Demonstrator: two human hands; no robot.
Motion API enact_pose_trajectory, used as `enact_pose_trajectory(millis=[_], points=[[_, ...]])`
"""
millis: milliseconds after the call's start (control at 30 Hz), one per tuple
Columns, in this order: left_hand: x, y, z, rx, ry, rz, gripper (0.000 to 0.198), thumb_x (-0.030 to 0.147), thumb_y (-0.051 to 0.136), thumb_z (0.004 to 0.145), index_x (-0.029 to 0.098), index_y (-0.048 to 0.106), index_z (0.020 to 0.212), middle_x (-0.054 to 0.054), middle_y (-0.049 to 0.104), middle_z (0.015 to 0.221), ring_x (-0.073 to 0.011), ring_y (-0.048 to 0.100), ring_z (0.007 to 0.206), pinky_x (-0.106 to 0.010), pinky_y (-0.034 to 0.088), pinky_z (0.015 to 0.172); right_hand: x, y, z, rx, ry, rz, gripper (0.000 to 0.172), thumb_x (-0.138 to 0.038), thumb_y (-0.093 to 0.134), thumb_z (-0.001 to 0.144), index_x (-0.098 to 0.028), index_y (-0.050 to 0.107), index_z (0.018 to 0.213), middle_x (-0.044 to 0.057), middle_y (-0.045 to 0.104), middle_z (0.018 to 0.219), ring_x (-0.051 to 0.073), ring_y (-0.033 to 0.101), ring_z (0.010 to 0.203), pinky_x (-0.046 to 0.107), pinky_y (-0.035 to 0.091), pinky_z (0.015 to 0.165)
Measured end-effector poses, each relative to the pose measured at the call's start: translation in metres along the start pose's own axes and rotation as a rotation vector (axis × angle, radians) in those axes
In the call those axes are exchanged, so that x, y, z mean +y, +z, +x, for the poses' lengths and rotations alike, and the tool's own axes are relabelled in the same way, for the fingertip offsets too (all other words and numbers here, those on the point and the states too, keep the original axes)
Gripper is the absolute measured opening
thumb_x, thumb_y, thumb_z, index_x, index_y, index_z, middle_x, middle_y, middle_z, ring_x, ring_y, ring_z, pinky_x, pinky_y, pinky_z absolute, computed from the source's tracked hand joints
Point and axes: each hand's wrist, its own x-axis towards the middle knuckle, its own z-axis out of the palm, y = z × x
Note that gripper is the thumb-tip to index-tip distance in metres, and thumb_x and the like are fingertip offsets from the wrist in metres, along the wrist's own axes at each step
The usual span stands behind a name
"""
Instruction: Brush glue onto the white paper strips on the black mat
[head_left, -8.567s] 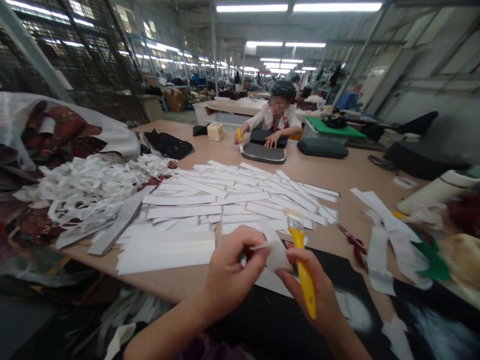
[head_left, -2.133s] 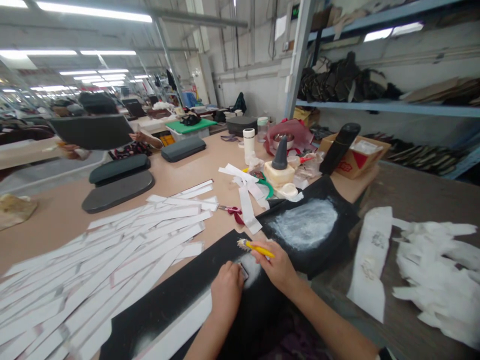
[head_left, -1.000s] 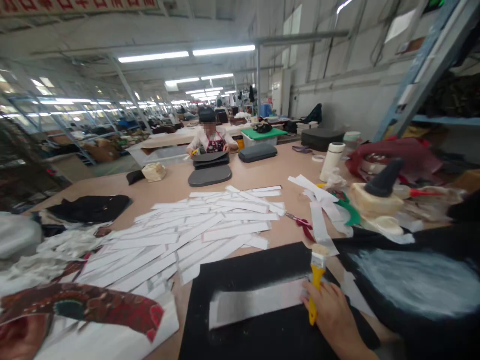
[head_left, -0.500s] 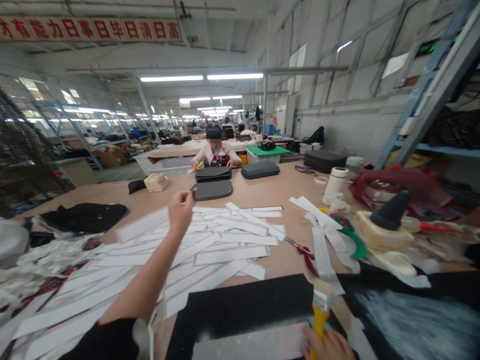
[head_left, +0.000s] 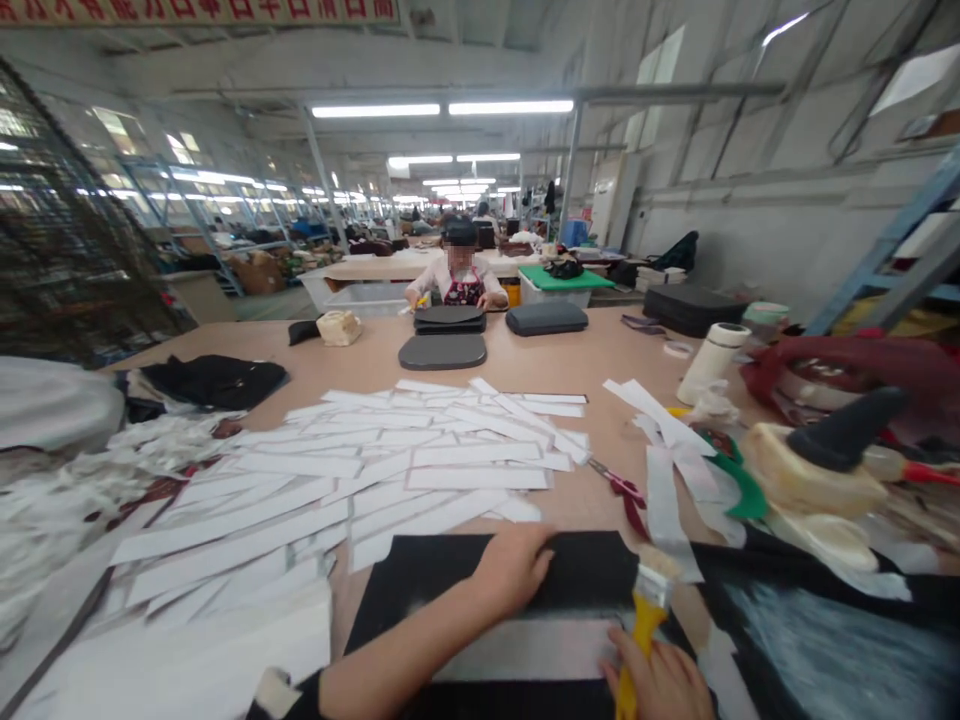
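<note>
My right hand (head_left: 660, 685) is closed around a paintbrush (head_left: 643, 640) with a yellow handle and pale bristles pointing up. Its fingertips touch the right end of a whitish strip (head_left: 536, 648), which lies on a black sheet (head_left: 431, 565) in front of me. Over the upper part of that sheet is my left hand (head_left: 516, 568), its fingers curled in and partly smeared. Whatever those fingers hold, if anything, is hidden. Beyond the sheet, many white paper strips (head_left: 472, 455) are spread in an overlapping heap.
Scissors (head_left: 626, 495) with dark red handles lie right of the strips. A white bottle (head_left: 712, 362) and a stained block-like container (head_left: 814, 475) stand at the right. Dark padded pieces (head_left: 442, 352) lie across the table before a seated co-worker (head_left: 459, 280). White scraps (head_left: 135, 490) are heaped at left.
My left hand has come down and right, from above the paper strips to the black sheet. My right hand still holds the paintbrush at the strip's end. The view has tilted down and turned slightly left.
</note>
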Motion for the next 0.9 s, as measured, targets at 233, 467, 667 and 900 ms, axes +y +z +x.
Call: enact_pose_trajectory(millis=[233, 467, 667, 900], points=[[-0.026, -0.002, -0.169, 0.245, 0.224, 0.406, 0.025, 0.01, 0.04, 0.085, 0.015, 0.061, 0.099, -0.007, 0.064, 0.104, -0.0202, 0.058, 0.093, -0.036, 0.05, 0.082, -0.004, -0.04, 0.034, -0.11, 0.056, 0.22, 0.028, -0.013, 0.032, 0.09, -0.014, 0.055, 0.107, 0.008, 0.06, 0.073, 0.023, 0.055, 0.071, 0.037, 0.042, 0.069], [-0.038, 0.008, -0.205, 0.42, 0.157, 0.534, 0.028, 0.011, 0.04, 0.087, 0.012, 0.059, 0.107, -0.008, 0.062, 0.109, -0.0212, 0.055, 0.101, -0.037, 0.049, 0.088, -0.064, -0.057, 0.131, -0.235, -0.244, 0.638, 0.023, -0.022, 0.043, 0.091, -0.018, 0.058, 0.109, 0.003, 0.065, 0.072, 0.016, 0.056, 0.063, 0.03, 0.042, 0.064], [-0.042, 0.017, -0.2, 0.429, 0.099, 0.493, 0.024, 0.013, 0.042, 0.087, 0.01, 0.058, 0.105, -0.009, 0.063, 0.1, -0.0202, 0.055, 0.096, -0.036, 0.051, 0.085, -0.137, -0.026, 0.178, -0.385, -0.106, 0.846, 0.024, -0.03, 0.041, 0.09, -0.021, 0.062, 0.084, 0.002, 0.067, 0.079, 0.016, 0.059, 0.076, 0.028, 0.042, 0.072], [-0.045, 0.021, -0.2, 0.356, 0.085, 0.454, 0.023, 0.014, 0.044, 0.087, 0.009, 0.057, 0.105, -0.009, 0.06, 0.099, -0.0206, 0.054, 0.094, -0.036, 0.049, 0.084, -0.154, -0.02, 0.194, -0.371, -0.211, 0.558, 0.024, -0.028, 0.042, 0.087, -0.019, 0.057, 0.071, 0.002, 0.058, 0.062, 0.017, 0.053, 0.064, 0.031, 0.037, 0.073]])
